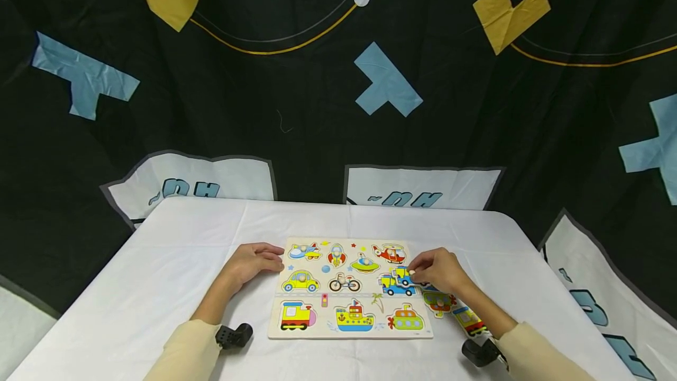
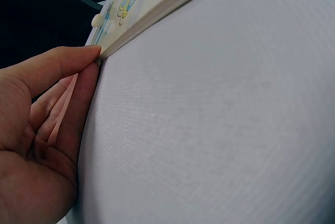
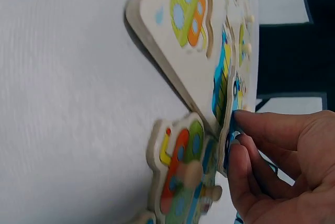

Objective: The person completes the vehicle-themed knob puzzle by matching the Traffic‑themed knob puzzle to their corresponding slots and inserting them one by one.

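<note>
A wooden vehicle puzzle board [image 1: 322,296] lies flat on the table. My left hand [image 1: 254,262] is at its left edge; in the left wrist view, thumb and finger [image 2: 78,59] pinch that edge. My right hand [image 1: 438,270] pinches a blue-and-yellow truck puzzle piece [image 1: 404,277] at its knob. Over the board's right side, the piece overlaps the matching truck picture [image 1: 394,287]. From the right wrist view, the held piece [image 3: 234,96] stands tilted close above the board, fingertips covering its knob. Under and beside my right forearm are a submarine piece [image 1: 438,303] and a train piece [image 1: 469,321].
Knobbed pieces such as the helicopter [image 1: 390,253], the flying saucer [image 1: 365,263] and the bicycle [image 1: 344,283] sit in the board. A white cloth [image 1: 158,269] covers the table. Behind it hangs a dark curtain [image 1: 296,122] with tape shapes.
</note>
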Demonstrator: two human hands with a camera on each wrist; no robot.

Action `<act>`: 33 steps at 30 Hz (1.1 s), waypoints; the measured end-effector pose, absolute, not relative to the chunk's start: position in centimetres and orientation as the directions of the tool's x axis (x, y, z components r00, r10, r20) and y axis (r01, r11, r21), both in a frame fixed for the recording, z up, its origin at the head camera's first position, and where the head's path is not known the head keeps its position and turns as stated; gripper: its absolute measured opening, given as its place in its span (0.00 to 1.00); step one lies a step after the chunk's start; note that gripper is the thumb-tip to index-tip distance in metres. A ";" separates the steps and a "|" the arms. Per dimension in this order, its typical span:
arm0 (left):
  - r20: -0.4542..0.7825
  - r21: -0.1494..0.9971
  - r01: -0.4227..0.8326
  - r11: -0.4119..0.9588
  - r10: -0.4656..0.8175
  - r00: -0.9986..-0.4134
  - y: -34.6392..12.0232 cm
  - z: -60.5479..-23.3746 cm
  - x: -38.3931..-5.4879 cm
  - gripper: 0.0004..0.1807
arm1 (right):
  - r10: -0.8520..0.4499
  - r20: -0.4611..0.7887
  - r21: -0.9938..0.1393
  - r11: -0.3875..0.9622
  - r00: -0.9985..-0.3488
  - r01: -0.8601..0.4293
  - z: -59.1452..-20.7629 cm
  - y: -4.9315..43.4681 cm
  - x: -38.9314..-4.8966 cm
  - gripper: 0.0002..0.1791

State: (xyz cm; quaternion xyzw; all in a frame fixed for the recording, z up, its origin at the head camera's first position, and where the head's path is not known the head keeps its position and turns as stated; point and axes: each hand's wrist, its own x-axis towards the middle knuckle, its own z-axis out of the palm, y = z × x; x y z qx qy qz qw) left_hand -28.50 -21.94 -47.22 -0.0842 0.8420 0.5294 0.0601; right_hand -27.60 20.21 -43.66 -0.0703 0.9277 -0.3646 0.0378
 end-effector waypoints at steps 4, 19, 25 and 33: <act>-0.192 0.878 -0.208 0.432 -0.083 -0.978 -21.9 -47.2 -28.6 0.24 | -0.180 -0.016 -0.683 0.720 -0.983 -0.121 -43.8 19.8 -27.4 0.06; -0.187 0.883 -0.200 0.424 -0.073 -0.980 -21.9 -47.3 -28.7 0.24 | -0.226 0.004 -0.682 0.711 -0.974 -0.168 -44.2 18.5 -27.3 0.06; -0.179 0.888 -0.191 0.417 -0.068 -0.981 -22.0 -47.3 -28.7 0.23 | -0.235 0.002 -0.688 0.705 -0.972 -0.172 -44.3 18.2 -27.3 0.06; -0.180 0.889 -0.190 0.416 -0.063 -0.982 -22.0 -47.1 -28.5 0.24 | -0.224 -0.016 -0.683 0.715 -0.974 -0.153 -44.3 17.8 -27.2 0.06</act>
